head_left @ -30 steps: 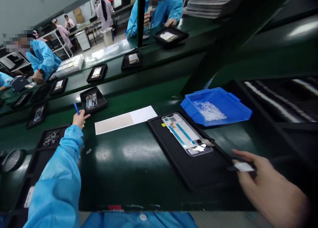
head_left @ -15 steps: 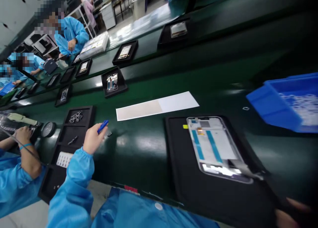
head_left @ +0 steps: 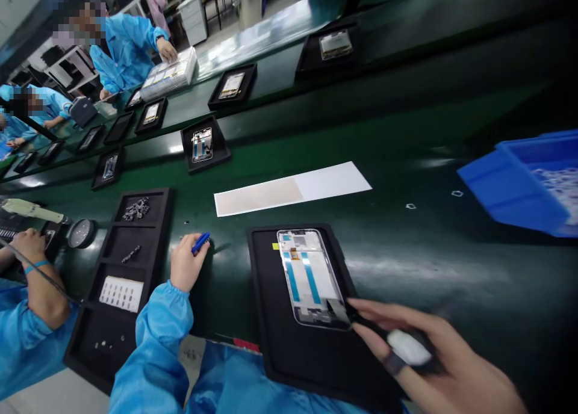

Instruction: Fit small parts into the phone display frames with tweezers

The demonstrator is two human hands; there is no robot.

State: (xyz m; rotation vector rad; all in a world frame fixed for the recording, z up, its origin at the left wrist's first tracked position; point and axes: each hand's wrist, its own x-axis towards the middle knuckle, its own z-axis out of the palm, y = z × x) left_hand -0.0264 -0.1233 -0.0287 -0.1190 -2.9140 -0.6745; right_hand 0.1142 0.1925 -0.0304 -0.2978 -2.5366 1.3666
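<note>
My left hand (head_left: 186, 263) rests on the green bench, fingers closed round a short blue tool (head_left: 200, 243); its exact kind is unclear. A tiny dark part shows at the tool's tip. My right hand (head_left: 433, 348) pinches a slim black pointed tool (head_left: 372, 327), partly hidden by the fingers. Something white and rounded (head_left: 409, 346) sits within that grip. The black tool's tip is over the lower right corner of a phone frame (head_left: 311, 281), which has two blue strips and a yellow tab. Under the frame lies a black tray (head_left: 307, 357).
A compartment tray (head_left: 147, 242) with small parts stands left. Beyond lies a white paper strip (head_left: 293, 188). A blue bin (head_left: 510, 185) of white pieces is at right, near two small white rings (head_left: 410, 206). Co-workers sit left; black trays (head_left: 205, 146) line the far side.
The black tray with the phone frame has shifted left. My right hand has come into fuller view beside it. My left hand has moved slightly right. A second white ring now shows on the bench.
</note>
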